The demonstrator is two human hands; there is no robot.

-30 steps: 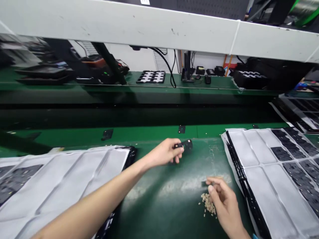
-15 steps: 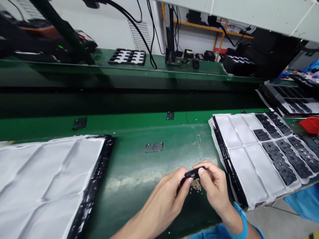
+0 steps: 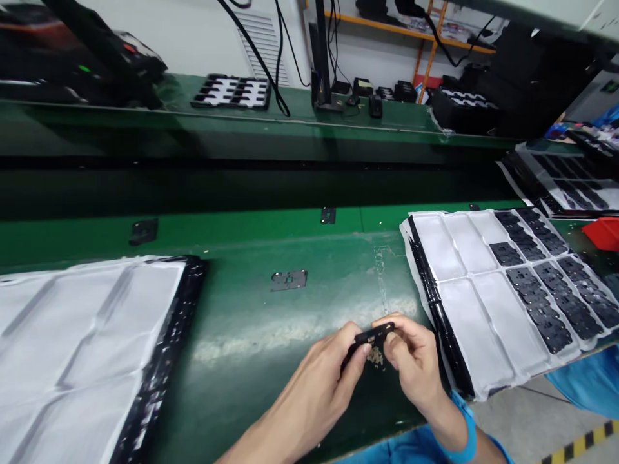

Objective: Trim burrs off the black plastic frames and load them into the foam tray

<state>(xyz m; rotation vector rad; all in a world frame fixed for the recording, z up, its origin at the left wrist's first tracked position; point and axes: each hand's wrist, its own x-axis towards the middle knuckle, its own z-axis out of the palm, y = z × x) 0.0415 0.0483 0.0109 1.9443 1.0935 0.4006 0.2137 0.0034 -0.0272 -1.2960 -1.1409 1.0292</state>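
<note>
My left hand (image 3: 333, 367) grips a thin black plastic part (image 3: 374, 334), thumb on the near side and fingers behind. At the part's right end is my right hand (image 3: 413, 354), its fingers behind the edge and its thumb bent close to the near face. The part is tilted up above the green bench (image 3: 232, 386). Just below it lies a small heap of tiny pale pieces (image 3: 376, 356), partly hidden by my hands. Another flat black part (image 3: 289, 280) rests on the bench ahead of my hands.
On the right, a white-lined tray (image 3: 476, 309) holds rows of black parts (image 3: 539, 306). A stack of trays with a white liner (image 3: 82, 348) stands at left. More black parts (image 3: 144, 231) lie on the bright green strip. A red bin (image 3: 602, 233) sits far right.
The view has shifted slightly. My right thumb has slid down off the part's face and bent inward, showing more of its right end. My left hand keeps its hold.
</note>
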